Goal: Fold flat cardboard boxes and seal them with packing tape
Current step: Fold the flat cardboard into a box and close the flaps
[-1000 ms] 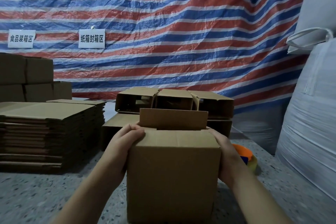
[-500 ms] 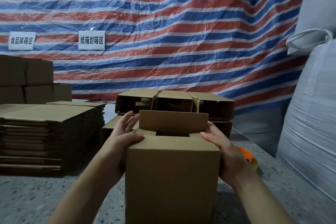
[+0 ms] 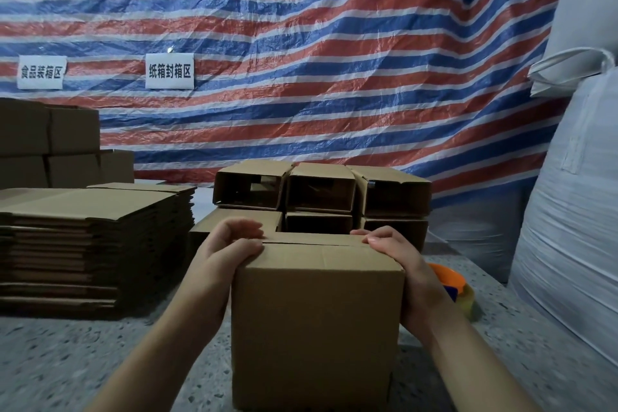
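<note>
Folded down now, the far flap leaves both hands [image 3: 230, 251] [image 3: 398, 257] gripping the box [image 3: 317, 321] between them.

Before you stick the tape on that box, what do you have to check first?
1. Top flaps folded flat on the box: ok, they lie level with a thin seam between them.
2. Box kept from moving: ok, the left hand and right hand hold its top corners.
3. Box standing square on the table: ok, it looks upright.
4. Tape roll close by: ok, it sits right of the box, partly hidden behind the right wrist.
5. A hand free to fetch the tape: not ok, both are busy on the box.
6. Tape end ready to pull: cannot tell.
</note>
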Demonstrator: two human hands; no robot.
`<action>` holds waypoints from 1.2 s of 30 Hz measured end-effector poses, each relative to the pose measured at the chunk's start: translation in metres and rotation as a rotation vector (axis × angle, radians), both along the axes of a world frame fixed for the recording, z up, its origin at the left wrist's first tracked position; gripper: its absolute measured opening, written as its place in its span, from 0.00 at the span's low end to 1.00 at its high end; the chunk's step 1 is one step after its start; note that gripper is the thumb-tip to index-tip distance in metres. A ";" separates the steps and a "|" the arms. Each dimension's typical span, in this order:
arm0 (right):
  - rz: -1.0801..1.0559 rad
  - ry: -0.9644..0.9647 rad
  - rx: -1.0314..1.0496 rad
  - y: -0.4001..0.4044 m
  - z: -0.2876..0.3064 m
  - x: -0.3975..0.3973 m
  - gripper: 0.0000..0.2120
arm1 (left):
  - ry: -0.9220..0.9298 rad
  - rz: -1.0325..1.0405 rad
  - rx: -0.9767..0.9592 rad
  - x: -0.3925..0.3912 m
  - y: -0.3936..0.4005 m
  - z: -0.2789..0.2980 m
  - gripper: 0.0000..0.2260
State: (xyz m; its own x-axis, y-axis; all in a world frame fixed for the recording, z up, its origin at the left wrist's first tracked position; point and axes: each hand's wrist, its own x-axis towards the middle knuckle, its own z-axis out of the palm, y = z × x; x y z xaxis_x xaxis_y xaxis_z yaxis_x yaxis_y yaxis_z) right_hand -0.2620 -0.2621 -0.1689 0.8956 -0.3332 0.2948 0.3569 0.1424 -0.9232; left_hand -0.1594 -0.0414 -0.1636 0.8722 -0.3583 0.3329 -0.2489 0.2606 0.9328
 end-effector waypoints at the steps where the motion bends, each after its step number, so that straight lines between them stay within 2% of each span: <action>1: 0.000 0.005 0.001 0.000 0.000 0.000 0.10 | -0.030 0.007 0.053 -0.001 0.002 0.003 0.09; 3: -0.010 0.013 -0.002 -0.001 0.001 -0.001 0.09 | -0.164 0.054 0.235 -0.002 0.009 0.012 0.09; 6: -0.013 0.014 -0.002 -0.001 0.001 0.000 0.08 | -0.609 0.282 0.642 -0.011 0.014 0.030 0.05; 8: -0.020 0.022 -0.001 -0.001 0.001 0.000 0.07 | -0.870 0.361 0.826 -0.026 0.004 0.041 0.14; 11: -0.021 0.030 -0.013 -0.001 0.002 -0.001 0.09 | -1.021 0.242 0.926 -0.045 -0.026 0.046 0.28; 15: -0.010 0.045 -0.010 0.002 0.002 -0.003 0.11 | -1.183 0.228 1.034 -0.046 -0.048 0.036 0.32; 19: -0.057 0.143 -0.062 -0.014 0.004 0.009 0.18 | -1.200 0.234 1.004 -0.040 -0.047 0.035 0.33; 21: -0.267 0.212 -0.137 -0.035 0.011 0.021 0.18 | -1.206 0.221 1.004 -0.041 -0.047 0.035 0.33; 23: -0.533 0.373 -0.461 -0.065 0.015 0.030 0.16 | -1.209 0.208 1.019 -0.043 -0.046 0.036 0.33; 25: -0.678 0.597 -0.895 -0.094 0.004 0.035 0.20 | -1.190 0.178 1.044 -0.044 -0.046 0.037 0.33; 27: -0.685 0.822 -1.136 -0.113 -0.013 0.038 0.25 | -1.152 0.131 1.068 -0.044 -0.045 0.039 0.34; 30: -0.599 0.990 -1.241 -0.126 -0.033 0.044 0.28 | -1.113 0.088 1.074 -0.042 -0.045 0.041 0.33; 32: -0.568 1.032 -1.293 -0.129 -0.040 0.045 0.26 | -1.103 0.073 1.088 -0.041 -0.044 0.042 0.33; 36: -0.590 0.985 -1.403 -0.134 -0.047 0.045 0.22 | -1.079 0.051 1.113 -0.042 -0.044 0.042 0.31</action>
State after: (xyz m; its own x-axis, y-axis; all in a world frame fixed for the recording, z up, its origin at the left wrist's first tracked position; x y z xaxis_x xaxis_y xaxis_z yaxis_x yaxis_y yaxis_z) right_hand -0.2170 -0.3964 -0.2160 0.7665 -0.6347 0.0984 -0.6248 -0.7723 -0.1145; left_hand -0.2013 -0.0854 -0.1211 0.4205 -0.8216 0.3848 -0.8940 -0.4475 0.0215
